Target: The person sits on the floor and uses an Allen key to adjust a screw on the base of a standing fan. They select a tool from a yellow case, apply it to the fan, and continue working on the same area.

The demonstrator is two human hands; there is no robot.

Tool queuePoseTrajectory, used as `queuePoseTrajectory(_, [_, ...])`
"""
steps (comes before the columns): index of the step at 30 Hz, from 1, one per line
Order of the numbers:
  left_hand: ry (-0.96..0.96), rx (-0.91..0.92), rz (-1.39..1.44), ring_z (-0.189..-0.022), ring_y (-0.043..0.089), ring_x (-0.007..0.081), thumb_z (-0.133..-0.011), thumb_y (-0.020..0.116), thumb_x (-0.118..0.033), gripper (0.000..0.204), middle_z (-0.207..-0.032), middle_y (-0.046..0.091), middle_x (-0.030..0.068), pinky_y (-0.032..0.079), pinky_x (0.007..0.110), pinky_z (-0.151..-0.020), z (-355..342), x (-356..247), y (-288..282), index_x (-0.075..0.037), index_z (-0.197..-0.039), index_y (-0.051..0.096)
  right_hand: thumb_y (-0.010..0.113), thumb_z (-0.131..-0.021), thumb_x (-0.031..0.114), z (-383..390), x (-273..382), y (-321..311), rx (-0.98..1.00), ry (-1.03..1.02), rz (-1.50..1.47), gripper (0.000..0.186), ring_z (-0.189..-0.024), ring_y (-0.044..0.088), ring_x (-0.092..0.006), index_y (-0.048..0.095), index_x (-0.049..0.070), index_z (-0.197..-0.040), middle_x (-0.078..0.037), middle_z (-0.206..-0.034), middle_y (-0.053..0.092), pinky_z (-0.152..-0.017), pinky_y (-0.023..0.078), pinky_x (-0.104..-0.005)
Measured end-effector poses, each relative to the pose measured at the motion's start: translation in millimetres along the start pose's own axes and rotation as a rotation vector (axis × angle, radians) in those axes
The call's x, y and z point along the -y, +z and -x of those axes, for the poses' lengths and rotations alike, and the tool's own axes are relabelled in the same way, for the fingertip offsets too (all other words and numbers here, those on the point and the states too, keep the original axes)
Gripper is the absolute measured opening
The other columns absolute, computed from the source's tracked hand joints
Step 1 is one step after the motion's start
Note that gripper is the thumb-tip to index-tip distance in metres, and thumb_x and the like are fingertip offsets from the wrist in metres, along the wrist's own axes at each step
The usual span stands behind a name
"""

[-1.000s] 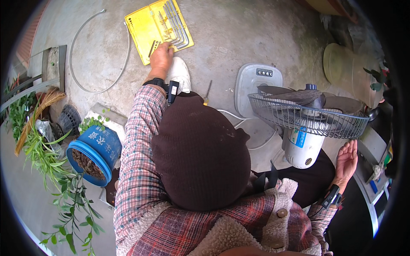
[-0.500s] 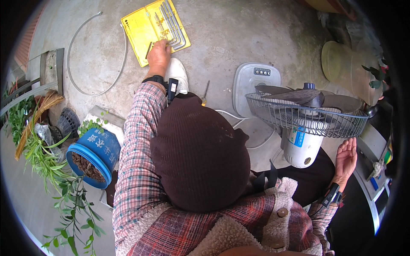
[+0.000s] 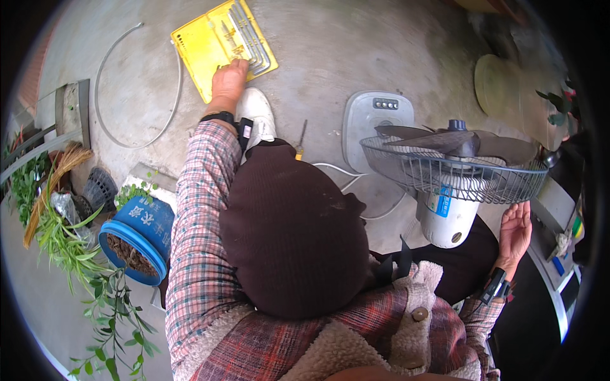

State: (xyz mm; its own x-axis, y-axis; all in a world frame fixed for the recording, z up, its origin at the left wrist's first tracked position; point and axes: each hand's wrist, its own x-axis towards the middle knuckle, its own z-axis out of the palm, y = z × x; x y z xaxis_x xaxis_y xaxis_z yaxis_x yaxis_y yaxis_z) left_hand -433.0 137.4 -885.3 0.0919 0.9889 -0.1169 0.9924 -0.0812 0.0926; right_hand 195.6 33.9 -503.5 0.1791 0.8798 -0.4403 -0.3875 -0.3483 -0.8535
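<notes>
Reaching over the yellow case (image 3: pixel 196 43), the left hand (image 3: pixel 227 81) is curled; a dark strip shown beside it a moment ago is now unseen, so what is gripped, if anything, cannot be told. Hex keys (image 3: pixel 253 33) are laid upper right; below, room is taken by the shoe (image 3: pixel 257 114). The right hand (image 3: pixel 515 233), empty, is held palm-up by the fan (image 3: pixel 452 211).

Below the metal-wire fan guard (image 3: pixel 473 180), the motor housing (image 3: pixel 448 221) is smooth, glossy plastic; left of the guard, hex keys (image 3: pixel 252 39) are shiny metal, their tool case (image 3: pixel 200 47) plastic.
</notes>
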Motion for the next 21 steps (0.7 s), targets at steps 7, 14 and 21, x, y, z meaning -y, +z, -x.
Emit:
queuePoseTrajectory(7, [0.343,-0.173,-0.259,-0.060,0.062,0.0191,-0.077,0.053,-0.012,0.002,-0.071,0.057,0.0038,0.050,0.032,-0.051,-20,-12,15,-0.012,-0.079,0.052,0.059,-0.087,0.015,-10,7,-14,-0.089,-0.030,0.020,0.042,-0.103,0.058,-0.0215,0.047,0.001,-0.125,-0.011,-0.115,0.059,-0.090,0.047,-0.0326])
queuePoseTrajectory(14, [0.161,-0.071,-0.298,-0.061,0.063,0.0204,-0.078,0.054,-0.012,0.004,-0.074,0.059,0.0046,0.051,0.033,-0.052,4,21,-13,-0.012,-0.080,0.051,0.059,-0.087,0.014,-34,-16,4,-0.046,0.031,-0.009,0.039,-0.101,0.059,-0.0211,0.049,0.001,-0.122,-0.010,-0.113,0.061,-0.088,0.049,-0.0322])
queuePoseTrajectory(21, [-0.003,0.051,0.161,-0.076,0.064,0.0340,-0.080,0.058,-0.017,0.013,-0.087,0.063,0.0140,0.052,0.044,-0.067,-2,18,-18,-0.008,-0.089,0.053,0.059,-0.086,0.016,-13,-4,2,-0.064,-0.020,0.026,0.050,-0.106,0.056,-0.0205,0.042,0.000,-0.130,-0.011,-0.120,0.056,-0.092,0.046,-0.0320])
